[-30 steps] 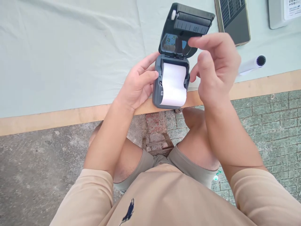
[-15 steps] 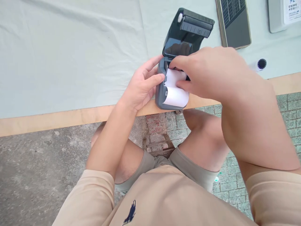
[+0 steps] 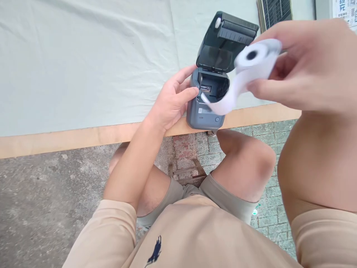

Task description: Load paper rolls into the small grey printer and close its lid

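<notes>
A small dark grey label printer point(image 3: 208, 119) stands at the table's front edge with its lid point(image 3: 216, 56) raised. Its paper bay is bare, and a printed sticker shows inside. My left hand point(image 3: 174, 96) grips the printer's left side, thumb on the rim and fingers around the body. To the right of the lid, my right hand point(image 3: 304, 70) pinches a white paper roll point(image 3: 244, 57) with a dark hollow core. The roll's loose strip curls down across the right front of the bay. Motion blurs the roll slightly.
A pale cloth point(image 3: 97, 67) covers the table, whose wooden edge point(image 3: 69, 143) runs along the front. Behind my right hand lies a dark device with a gridded face point(image 3: 276, 15). A box with a printed label point(image 3: 344, 9) is at the top right, partly hidden.
My right hand has lifted the paper roll out of the printer and moved it right, its loose end trailing. My left hand keeps its hold on the printer.
</notes>
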### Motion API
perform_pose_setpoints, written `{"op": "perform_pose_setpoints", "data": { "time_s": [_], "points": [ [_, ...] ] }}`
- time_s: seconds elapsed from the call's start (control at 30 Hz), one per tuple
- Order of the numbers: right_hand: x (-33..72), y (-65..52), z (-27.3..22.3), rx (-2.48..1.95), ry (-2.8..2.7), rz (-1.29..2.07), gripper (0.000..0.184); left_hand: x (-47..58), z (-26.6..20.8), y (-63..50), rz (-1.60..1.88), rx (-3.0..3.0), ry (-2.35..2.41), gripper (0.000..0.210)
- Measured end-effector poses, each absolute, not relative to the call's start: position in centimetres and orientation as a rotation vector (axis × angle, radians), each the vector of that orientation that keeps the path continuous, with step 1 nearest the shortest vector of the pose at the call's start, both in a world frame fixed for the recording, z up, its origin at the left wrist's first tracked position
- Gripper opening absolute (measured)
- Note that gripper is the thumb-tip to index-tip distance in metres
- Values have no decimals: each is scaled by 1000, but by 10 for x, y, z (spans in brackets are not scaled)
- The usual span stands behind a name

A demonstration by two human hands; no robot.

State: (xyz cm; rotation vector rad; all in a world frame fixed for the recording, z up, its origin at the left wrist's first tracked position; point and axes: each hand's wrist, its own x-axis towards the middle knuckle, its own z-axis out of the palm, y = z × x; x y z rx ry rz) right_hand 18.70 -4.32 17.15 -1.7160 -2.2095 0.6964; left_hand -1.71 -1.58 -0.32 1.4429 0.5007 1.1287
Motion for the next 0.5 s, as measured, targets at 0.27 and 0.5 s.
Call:
{"op": "perform_pose_setpoints", "data": {
  "time_s": [0.27,0.5],
  "points": [
    [212,-90,106,-1784,-1515,258,21,-12,2,-20,1175,1564,599,60],
    [205,-78,85,-2139,-1650,239,36,-8,-16,-19,1223,1692,614,67]
  ]
}}
